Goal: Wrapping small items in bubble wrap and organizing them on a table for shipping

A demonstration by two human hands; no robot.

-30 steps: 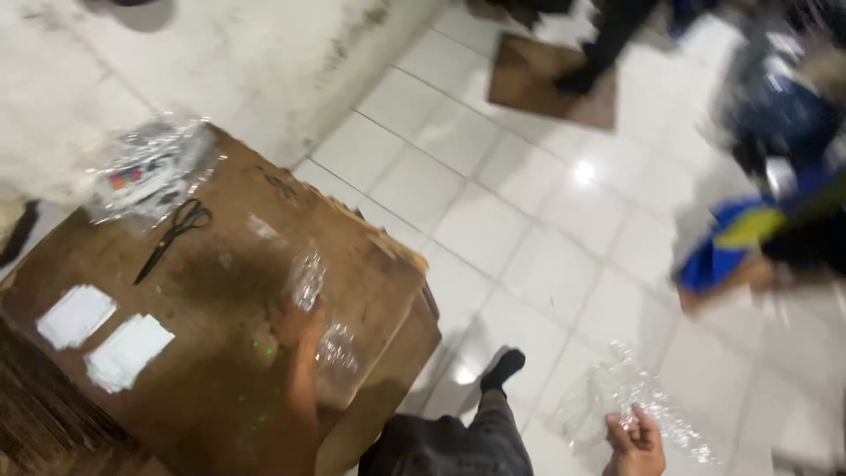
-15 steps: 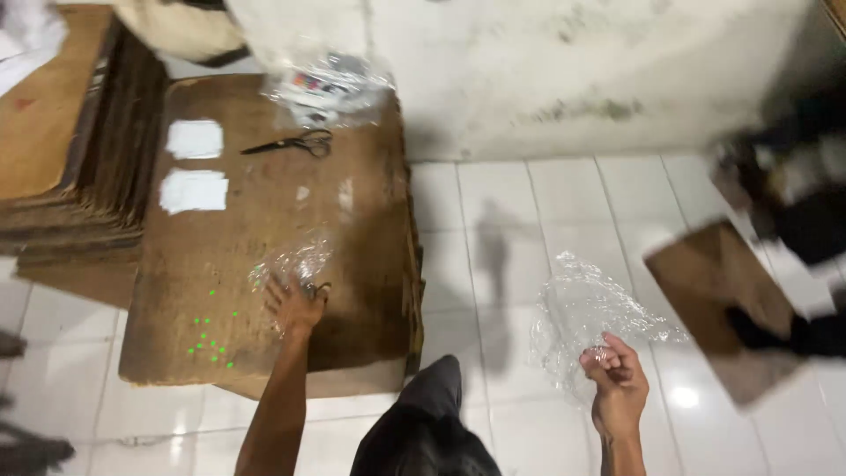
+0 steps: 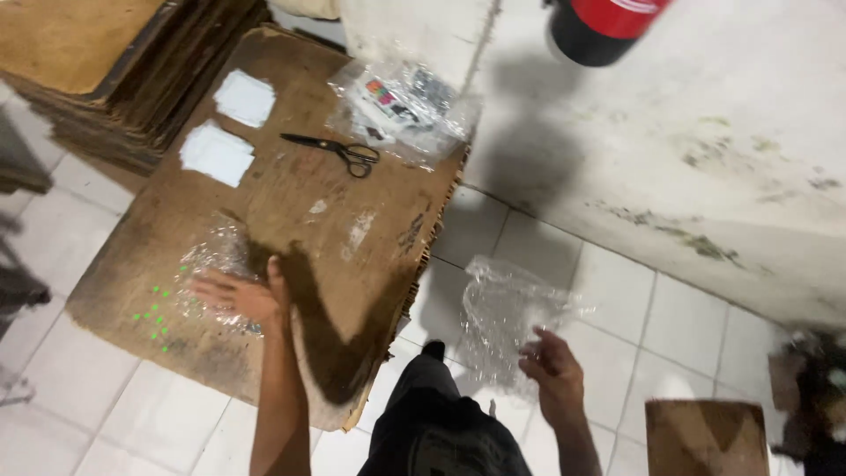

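Observation:
My left hand (image 3: 238, 295) lies flat with fingers spread on a clear plastic bag (image 3: 216, 260) that rests on a stack of brown cardboard sheets (image 3: 291, 220). My right hand (image 3: 551, 370) holds up a crumpled clear plastic bag (image 3: 507, 313) over the white tiled floor, to the right of the cardboard. Black scissors (image 3: 339, 152) lie further back on the cardboard. Behind them sits a clear bag of small items (image 3: 401, 101). Two white paper squares (image 3: 231, 123) lie at the back left.
A taller pile of brown cardboard (image 3: 106, 62) stands at the top left. A stained white wall (image 3: 687, 141) runs along the right, with a red and black object (image 3: 604, 26) at the top. A brown board (image 3: 705, 436) lies on the floor at bottom right.
The view has swung round and closer. My left hand has flattened onto the plastic on the cardboard. My right hand still holds its plastic bag, now nearer the cardboard's edge.

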